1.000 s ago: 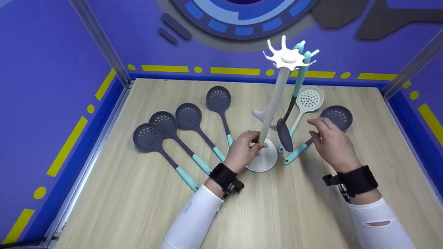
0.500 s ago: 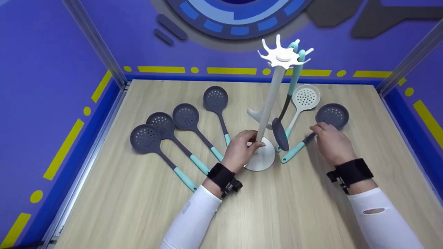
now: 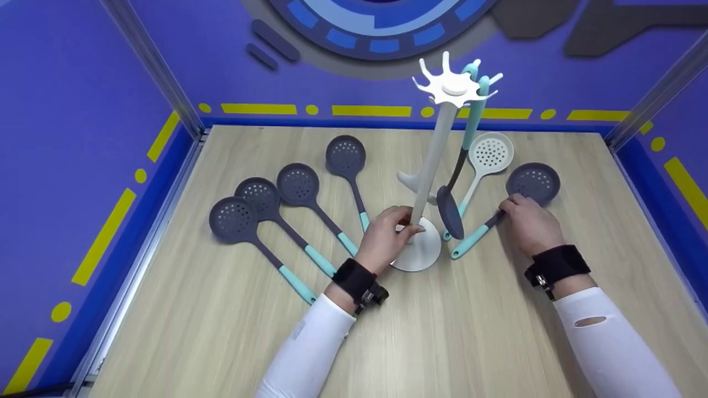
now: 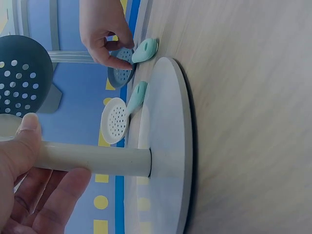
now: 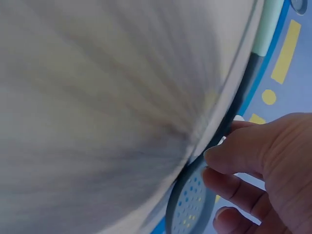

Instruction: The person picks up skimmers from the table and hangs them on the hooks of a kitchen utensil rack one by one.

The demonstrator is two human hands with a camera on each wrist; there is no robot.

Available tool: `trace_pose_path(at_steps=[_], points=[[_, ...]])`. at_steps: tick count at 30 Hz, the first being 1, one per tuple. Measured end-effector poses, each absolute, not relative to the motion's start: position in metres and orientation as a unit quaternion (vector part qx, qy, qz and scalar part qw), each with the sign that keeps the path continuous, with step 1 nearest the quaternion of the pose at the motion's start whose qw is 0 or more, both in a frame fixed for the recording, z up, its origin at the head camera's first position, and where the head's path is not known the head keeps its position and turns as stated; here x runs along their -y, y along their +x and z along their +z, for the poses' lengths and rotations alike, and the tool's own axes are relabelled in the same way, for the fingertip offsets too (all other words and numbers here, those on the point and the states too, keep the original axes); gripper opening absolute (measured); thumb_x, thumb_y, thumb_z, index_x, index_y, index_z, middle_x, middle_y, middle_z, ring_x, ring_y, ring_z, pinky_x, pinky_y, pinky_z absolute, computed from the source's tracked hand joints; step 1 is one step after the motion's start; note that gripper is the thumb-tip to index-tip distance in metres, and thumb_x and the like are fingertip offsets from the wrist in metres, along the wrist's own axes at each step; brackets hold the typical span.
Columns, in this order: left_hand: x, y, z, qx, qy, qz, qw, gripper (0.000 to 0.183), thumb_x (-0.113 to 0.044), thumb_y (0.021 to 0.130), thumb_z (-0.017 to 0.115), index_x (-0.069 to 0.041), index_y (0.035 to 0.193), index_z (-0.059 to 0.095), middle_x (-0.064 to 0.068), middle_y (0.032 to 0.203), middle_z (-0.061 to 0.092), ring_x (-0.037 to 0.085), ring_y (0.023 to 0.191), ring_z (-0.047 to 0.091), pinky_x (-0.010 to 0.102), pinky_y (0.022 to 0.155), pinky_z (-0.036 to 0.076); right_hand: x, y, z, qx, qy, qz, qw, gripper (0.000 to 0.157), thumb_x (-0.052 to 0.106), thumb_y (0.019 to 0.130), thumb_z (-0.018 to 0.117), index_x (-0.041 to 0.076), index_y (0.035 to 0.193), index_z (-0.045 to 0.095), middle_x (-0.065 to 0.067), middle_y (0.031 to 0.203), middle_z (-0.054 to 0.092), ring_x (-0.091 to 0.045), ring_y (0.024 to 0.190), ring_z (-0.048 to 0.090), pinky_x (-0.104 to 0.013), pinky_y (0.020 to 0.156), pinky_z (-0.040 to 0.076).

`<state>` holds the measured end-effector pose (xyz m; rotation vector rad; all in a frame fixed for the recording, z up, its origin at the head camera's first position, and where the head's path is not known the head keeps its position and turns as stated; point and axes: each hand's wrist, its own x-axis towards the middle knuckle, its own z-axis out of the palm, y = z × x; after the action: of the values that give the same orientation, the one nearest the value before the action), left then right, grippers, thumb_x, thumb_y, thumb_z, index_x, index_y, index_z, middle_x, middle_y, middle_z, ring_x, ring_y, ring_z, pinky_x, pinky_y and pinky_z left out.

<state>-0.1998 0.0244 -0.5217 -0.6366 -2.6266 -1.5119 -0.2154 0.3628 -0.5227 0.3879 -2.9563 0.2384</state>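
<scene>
My left hand [image 3: 384, 237] grips the pale pole of a white utensil stand [image 3: 434, 160] low down, just above its round base. On the stand's hooked top hang turquoise handles, one with a dark slotted skimmer [image 3: 450, 213]. A pale curved piece [image 3: 408, 180] shows behind the pole, partly hidden. My right hand [image 3: 534, 226] pinches the dark neck of a skimmer [image 3: 534, 182] lying at the right; in the right wrist view, thumb and forefinger [image 5: 222, 158] stand on either side of the neck [image 5: 239, 97]. A white skimmer [image 3: 491, 153] lies between it and the stand.
Several dark skimmers with turquoise handles lie fanned out left of the stand, among them the leftmost skimmer [image 3: 233, 220] and the rearmost skimmer [image 3: 345, 156]. Blue panels [image 3: 83, 138] enclose the wooden table [image 3: 420, 342] at the back and sides.
My right hand has come down onto the neck of the right-hand dark skimmer and its fingers have closed in. My left hand keeps its grip on the stand's pole.
</scene>
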Motion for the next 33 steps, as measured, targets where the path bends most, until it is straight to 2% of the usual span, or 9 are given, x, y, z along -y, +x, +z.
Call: trace_pose_path(at_steps=[6,16,24,29,33], points=[[-0.024,-0.201,-0.521,0.845,-0.208,-0.492,0.022,0.027,-0.032,0.097,0.074,-0.017,0.120,0.073,-0.001,0.108,0.072,0.009,0.101,0.070,0.040,0.094,0.062,-0.362,-0.224,-0.524,0.988,0.121,0.079,0.054,0.022,-0.010,0.095,0.059,0.003,0.108,0.071,-0.018,0.108,0.067,-0.041,0.098,0.063,-0.057,0.080,0.054],[-0.025,-0.200,-0.520,0.850,-0.198,-0.487,0.016,0.029,-0.033,0.097,0.074,-0.017,0.121,0.073,-0.002,0.109,0.072,0.007,0.101,0.069,0.036,0.093,0.062,-0.362,-0.231,-0.527,0.986,0.132,0.082,0.067,0.017,-0.009,0.090,0.064,0.006,0.094,0.070,-0.015,0.095,0.066,-0.040,0.089,0.063,-0.057,0.072,0.053],[-0.024,-0.199,-0.522,0.848,-0.195,-0.493,0.013,0.028,-0.032,0.097,0.075,-0.018,0.121,0.073,-0.003,0.109,0.071,0.006,0.102,0.069,0.017,0.087,0.058,-0.361,-0.234,-0.523,0.989,0.117,0.079,0.043,0.016,-0.006,0.093,0.065,0.009,0.093,0.070,-0.012,0.092,0.066,-0.035,0.088,0.061,-0.054,0.073,0.054],[-0.024,-0.200,-0.522,0.846,-0.197,-0.495,0.013,0.027,-0.031,0.097,0.075,-0.018,0.120,0.073,-0.003,0.108,0.071,0.006,0.101,0.069,0.021,0.089,0.059,-0.365,-0.234,-0.523,0.988,0.120,0.085,0.036,0.018,-0.007,0.089,0.069,0.011,0.090,0.070,-0.009,0.088,0.064,-0.032,0.084,0.060,-0.052,0.072,0.053],[-0.024,-0.200,-0.521,0.844,-0.199,-0.499,0.010,0.026,-0.030,0.097,0.075,-0.017,0.120,0.073,-0.003,0.108,0.071,0.006,0.101,0.069,0.021,0.089,0.059,-0.368,-0.232,-0.522,0.987,0.127,0.091,0.038,0.014,-0.002,0.091,0.070,0.011,0.089,0.070,-0.007,0.086,0.063,-0.030,0.083,0.059,-0.051,0.071,0.052]])
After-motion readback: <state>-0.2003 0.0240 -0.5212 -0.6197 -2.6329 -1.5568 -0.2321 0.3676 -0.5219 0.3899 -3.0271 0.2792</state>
